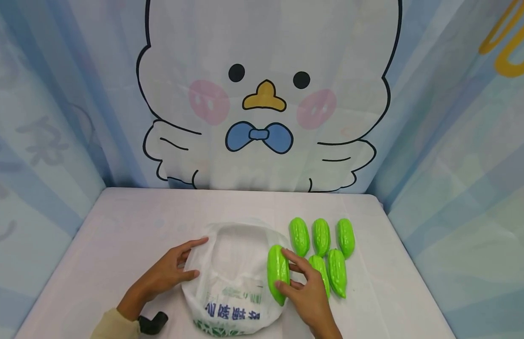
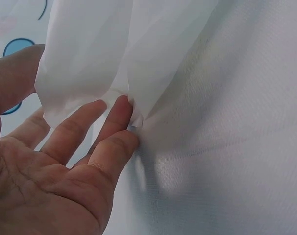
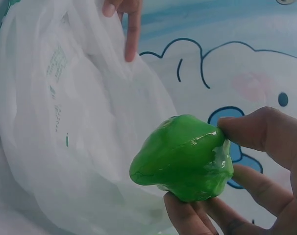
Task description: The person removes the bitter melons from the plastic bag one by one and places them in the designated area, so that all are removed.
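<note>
My right hand (image 1: 306,294) holds a glossy green ribbed toy vegetable (image 1: 278,273), long with a tapered end, between thumb and fingertips. It overlaps the right side of a white plastic bag (image 1: 232,325) in the head view. In the right wrist view, the green toy vegetable (image 3: 185,159) is end-on beside the bag (image 3: 89,132). The bag stands with its mouth spread wide. My left hand (image 1: 170,266) is at the bag's left rim, thumb and forefinger apart. In the left wrist view, the fingertips (image 2: 121,115) touch the thin plastic (image 2: 89,54).
Several more green toy vegetables (image 1: 337,273) lie in two rows on the white table (image 1: 384,282), right of the bag. A black curved piece (image 1: 153,324) is by the left wrist. Printed cloth (image 1: 262,174) hangs behind and at both sides.
</note>
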Available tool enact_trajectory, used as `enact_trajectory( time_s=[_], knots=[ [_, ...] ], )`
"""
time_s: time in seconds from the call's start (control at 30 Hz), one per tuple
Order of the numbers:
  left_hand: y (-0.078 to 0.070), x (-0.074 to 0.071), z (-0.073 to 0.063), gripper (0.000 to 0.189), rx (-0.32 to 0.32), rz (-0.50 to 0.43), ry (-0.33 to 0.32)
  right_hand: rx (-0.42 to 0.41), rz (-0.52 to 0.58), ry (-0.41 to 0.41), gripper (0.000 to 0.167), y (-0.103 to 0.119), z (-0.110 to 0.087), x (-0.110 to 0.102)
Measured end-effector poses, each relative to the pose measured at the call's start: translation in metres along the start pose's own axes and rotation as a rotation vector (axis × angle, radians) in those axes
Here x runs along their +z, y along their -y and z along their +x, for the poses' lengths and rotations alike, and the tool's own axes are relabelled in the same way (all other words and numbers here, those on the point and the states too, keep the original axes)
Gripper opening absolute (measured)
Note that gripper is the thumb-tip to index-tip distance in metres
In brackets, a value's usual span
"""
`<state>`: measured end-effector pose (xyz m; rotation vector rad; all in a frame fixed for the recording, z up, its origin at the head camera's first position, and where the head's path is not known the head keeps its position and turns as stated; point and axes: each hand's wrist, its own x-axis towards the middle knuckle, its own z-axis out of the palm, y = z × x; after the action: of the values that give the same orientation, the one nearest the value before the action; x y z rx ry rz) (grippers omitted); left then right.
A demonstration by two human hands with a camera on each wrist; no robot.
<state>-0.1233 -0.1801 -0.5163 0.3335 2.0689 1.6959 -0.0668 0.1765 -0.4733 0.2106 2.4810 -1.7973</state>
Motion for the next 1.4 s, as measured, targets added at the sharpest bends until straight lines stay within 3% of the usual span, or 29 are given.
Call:
enact_trajectory(
  time_s=[0.33,0.77,1.4],
  knots=[
    [0.002,-0.001,-0.001,0.083,0.025,-0.001,0.01,0.01,-0.048,-0.087,0.072,-0.007,0.0,-0.021],
    [0.001,-0.001,0.0,0.085,0.006,0.005,0.011,0.021,-0.07,-0.162,0.073,-0.01,0.003,-0.046],
    [0.001,0.0,0.001,0.085,-0.002,0.01,-0.006,0.089,-0.084,-0.201,0.074,-0.02,0.007,-0.083]
  ],
)
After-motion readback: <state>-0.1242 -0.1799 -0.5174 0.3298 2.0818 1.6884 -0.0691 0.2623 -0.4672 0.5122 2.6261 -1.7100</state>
